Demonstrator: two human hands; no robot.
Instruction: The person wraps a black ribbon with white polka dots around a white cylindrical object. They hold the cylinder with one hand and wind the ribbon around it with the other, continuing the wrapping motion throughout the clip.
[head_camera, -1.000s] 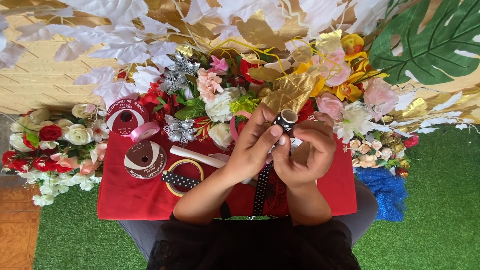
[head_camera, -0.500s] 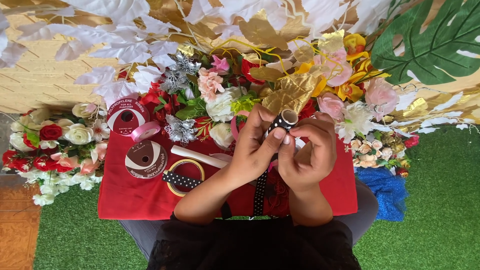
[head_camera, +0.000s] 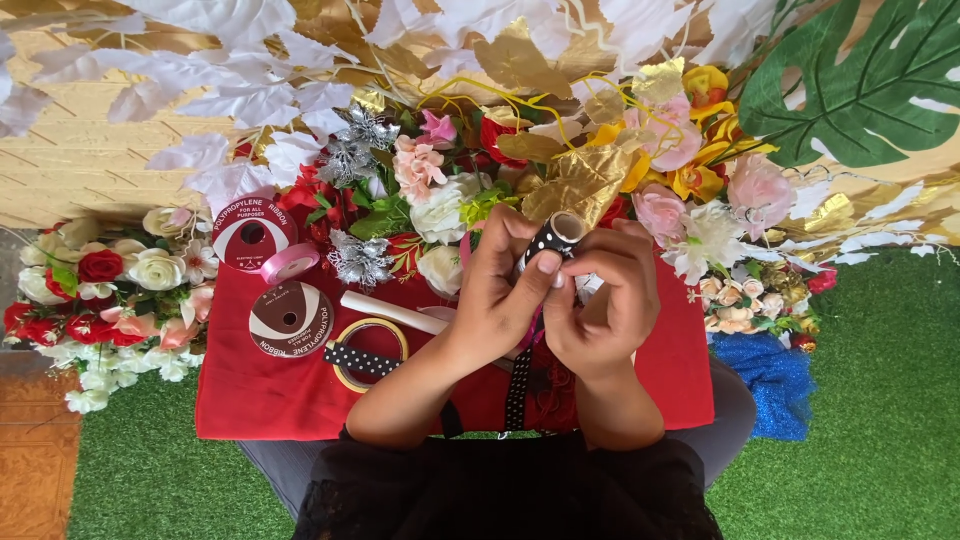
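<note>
Barely shifted, both hands (head_camera: 560, 300) hold ribbon roll (head_camera: 560, 232), core facing up.

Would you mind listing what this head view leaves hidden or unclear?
- Ribbon roll: mostly covered by the left hand and right hand.
- Ribbon tail: lower end lost against the dark clothing.
- Red cloth: its middle hidden behind the forearms.
- Big green leaf: cut off by the top and right edges.

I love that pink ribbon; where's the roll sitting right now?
In the head view, the pink ribbon roll lies on the left part of the red cloth, between two flat ribbon spools, left of both hands.
</note>
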